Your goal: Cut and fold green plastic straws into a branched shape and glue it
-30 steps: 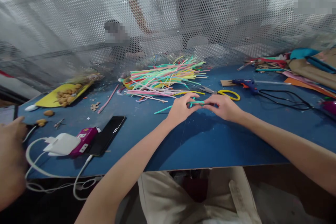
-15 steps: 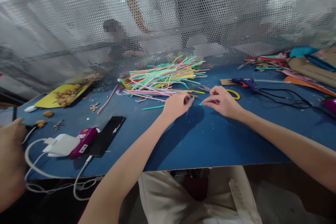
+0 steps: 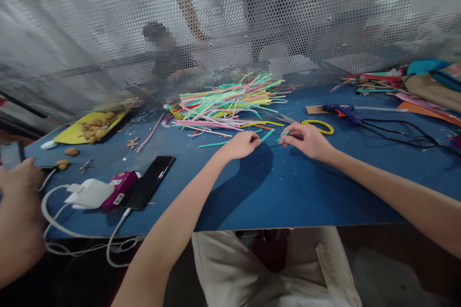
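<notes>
- While the right hand point(image 3: 306, 140) is resting on the blue bench point(image 3: 288, 192), its fingers point(image 3: 286, 140) are pinching one end of a short teal straw piece point(image 3: 283, 135), which is lying low over the bench between the two hands.
- The left hand point(image 3: 242, 144) is curling into a loose fist just beside it, fingers pressed together; whether they are gripping anything is something I cannot tell, since the knuckles are hiding the tips.
- Because the piece is short and light, it is likely slipping out of so small a pinch, or rolling off among the other cut teal bits point(image 3: 267, 135) lying near the left hand, where it would be hard to pick out again.
- Reaching forward is risking a brush against the loose pile of coloured straws point(image 3: 230, 103) just beyond both hands, which could be scattering across the bench.
- The yellow-handled scissors point(image 3: 319, 126) are lying just beyond the right hand, so a careless move could be catching the blades.
- Further right, the blue glue gun point(image 3: 340, 111) and its black cord point(image 3: 399, 134) are lying well apart; a wide sweep of the forearm could be snagging the cord.
- At the left, a black phone point(image 3: 151, 181), a pink device point(image 3: 120, 188) and a white charger point(image 3: 90, 193) are sitting near the bench edge, with another person's hand point(image 3: 18, 216) close by.
- A small label is showing on the pink device, but it is too small to read; no other writing is legible.
</notes>
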Motion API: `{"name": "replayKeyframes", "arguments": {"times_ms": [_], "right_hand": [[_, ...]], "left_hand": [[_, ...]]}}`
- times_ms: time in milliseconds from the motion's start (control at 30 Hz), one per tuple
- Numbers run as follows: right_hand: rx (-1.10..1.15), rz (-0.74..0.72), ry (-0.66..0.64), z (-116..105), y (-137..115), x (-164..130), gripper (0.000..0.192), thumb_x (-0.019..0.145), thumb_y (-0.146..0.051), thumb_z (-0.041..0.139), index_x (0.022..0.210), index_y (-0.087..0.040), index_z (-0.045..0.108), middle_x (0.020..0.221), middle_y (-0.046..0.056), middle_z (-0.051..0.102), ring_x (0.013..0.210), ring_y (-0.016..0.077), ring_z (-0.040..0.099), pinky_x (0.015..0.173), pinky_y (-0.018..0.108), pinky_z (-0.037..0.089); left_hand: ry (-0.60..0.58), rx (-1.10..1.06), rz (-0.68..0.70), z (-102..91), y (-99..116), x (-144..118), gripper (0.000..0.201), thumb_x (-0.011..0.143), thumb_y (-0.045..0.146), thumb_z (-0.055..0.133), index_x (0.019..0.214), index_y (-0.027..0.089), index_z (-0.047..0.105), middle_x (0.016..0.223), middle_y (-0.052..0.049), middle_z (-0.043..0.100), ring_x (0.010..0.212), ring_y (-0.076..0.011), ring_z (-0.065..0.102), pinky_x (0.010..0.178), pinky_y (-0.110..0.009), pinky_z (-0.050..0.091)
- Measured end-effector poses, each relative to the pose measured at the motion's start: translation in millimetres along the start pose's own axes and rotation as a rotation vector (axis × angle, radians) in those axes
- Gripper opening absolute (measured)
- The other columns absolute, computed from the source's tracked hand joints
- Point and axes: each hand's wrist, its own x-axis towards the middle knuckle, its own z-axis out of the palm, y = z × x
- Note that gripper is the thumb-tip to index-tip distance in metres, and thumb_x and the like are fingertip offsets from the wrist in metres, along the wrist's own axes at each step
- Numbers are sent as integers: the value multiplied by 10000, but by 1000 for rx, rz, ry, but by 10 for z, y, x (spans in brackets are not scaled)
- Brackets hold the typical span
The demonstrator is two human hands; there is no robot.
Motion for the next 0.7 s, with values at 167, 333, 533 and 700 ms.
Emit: {"name": "replayKeyframes", "arguments": {"times_ms": [167, 333, 533, 700], "right_hand": [[80, 23, -5, 39, -52, 8, 342, 786, -485, 802, 918, -184, 708, 848, 44, 761, 769, 184, 720, 811, 367, 594], [116, -32, 66, 46, -108, 0, 310, 778, -459, 814, 904, -198, 705, 819, 28, 754, 739, 166, 706, 782, 349, 594], [145, -97, 177, 57, -158, -46, 251, 799, -413, 811, 903, -211, 703, 819, 29, 754, 743, 165, 713, 752, 329, 596], [129, -153, 230, 88, -202, -93, 224, 813, -388, 810, 926, -214, 727, 847, 35, 771, 763, 175, 733, 771, 344, 619]], "left_hand": [[-52, -419, -46, -25, 141, -35, 317, 909, 486, 610, 832, 184, 669, 705, -7, 600, 556, -103, 502, 495, -231, 409], [-69, -949, -77, -19, 343, -73, 288, 878, 441, 717, 832, 173, 625, 756, -9, 591, 508, -40, 360, 417, -180, 275], [-20, -1165, -49, 92, 500, -124, 321, 848, 447, 776, 965, 170, 664, 944, -64, 726, 564, -36, 508, 515, -191, 478], [53, -1222, -20, 264, 550, -136, 419, 785, 446, 837, 1034, 160, 659, 930, -65, 752, 633, -67, 620, 620, -217, 556]]}}
